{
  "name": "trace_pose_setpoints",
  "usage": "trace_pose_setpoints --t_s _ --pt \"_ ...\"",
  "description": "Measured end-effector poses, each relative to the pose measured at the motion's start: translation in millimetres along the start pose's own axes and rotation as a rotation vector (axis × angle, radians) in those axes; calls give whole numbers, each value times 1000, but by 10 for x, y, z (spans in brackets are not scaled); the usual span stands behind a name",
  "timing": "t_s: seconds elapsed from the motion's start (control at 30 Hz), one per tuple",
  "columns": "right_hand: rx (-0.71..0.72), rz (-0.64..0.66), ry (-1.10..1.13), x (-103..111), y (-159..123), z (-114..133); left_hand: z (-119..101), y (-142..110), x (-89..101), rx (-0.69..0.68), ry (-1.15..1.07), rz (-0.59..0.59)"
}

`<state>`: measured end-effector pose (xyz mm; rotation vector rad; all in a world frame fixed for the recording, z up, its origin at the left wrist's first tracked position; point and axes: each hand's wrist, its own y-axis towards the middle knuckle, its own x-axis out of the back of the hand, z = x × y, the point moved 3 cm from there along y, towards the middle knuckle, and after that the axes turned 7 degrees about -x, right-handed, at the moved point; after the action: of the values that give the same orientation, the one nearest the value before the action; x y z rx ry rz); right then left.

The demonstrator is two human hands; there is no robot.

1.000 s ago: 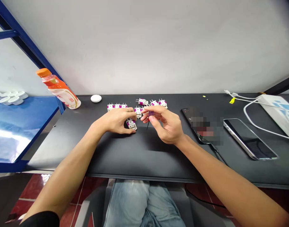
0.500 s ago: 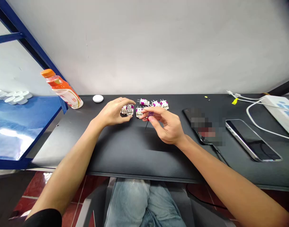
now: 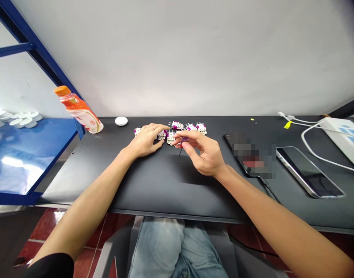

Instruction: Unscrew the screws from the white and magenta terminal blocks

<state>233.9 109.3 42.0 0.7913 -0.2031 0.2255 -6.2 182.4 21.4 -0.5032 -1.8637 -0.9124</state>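
Note:
My left hand (image 3: 148, 141) is low over the table, thumb and fingers curved around a small white-and-purple plug part (image 3: 162, 135). Another such part (image 3: 137, 131) shows just behind that hand's knuckles. My right hand (image 3: 204, 152) pinches a small screwdriver (image 3: 181, 148) with a purple-and-red handle, its thin dark shaft pointing down. Beside the right fingertips lies a plug part (image 3: 171, 137), partly covered by them. Farther back, more white-and-purple plug parts with metal pins, such as one plug part (image 3: 176, 125), rest on the black table (image 3: 165, 185).
A white round cap (image 3: 121, 121) and a tilted-looking orange-capped bottle (image 3: 80, 112) stand at the left. On the right are a dark phone with a cable (image 3: 237, 154), a second phone (image 3: 310, 172), and a white box (image 3: 345, 139) with white cables. White discs (image 3: 26, 120) lie on a blue surface.
My left hand has moved slightly left and down, its fingers flatter over the parts. A plug part behind its knuckles has come into view. The right hand is nearly still.

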Motion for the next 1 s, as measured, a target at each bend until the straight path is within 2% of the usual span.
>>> trace_pose_setpoints --t_s 0.3,0.43,0.6,0.83,1.0 --pt "-21 5 -29 12 -18 -37 19 10 -1 54 -2 -23" --pt "-24 11 -14 9 -12 -33 -33 31 -29 -22 -47 -68" --pt "-24 3 16 7 -10 -35 -132 55 -108 -110 -102 -42" --pt "-12 -101 49 24 -1 -47 -94 71 -157 -131 -113 -62" --pt "-6 -223 16 41 10 -42 -136 83 -12 -112 -32 -79"
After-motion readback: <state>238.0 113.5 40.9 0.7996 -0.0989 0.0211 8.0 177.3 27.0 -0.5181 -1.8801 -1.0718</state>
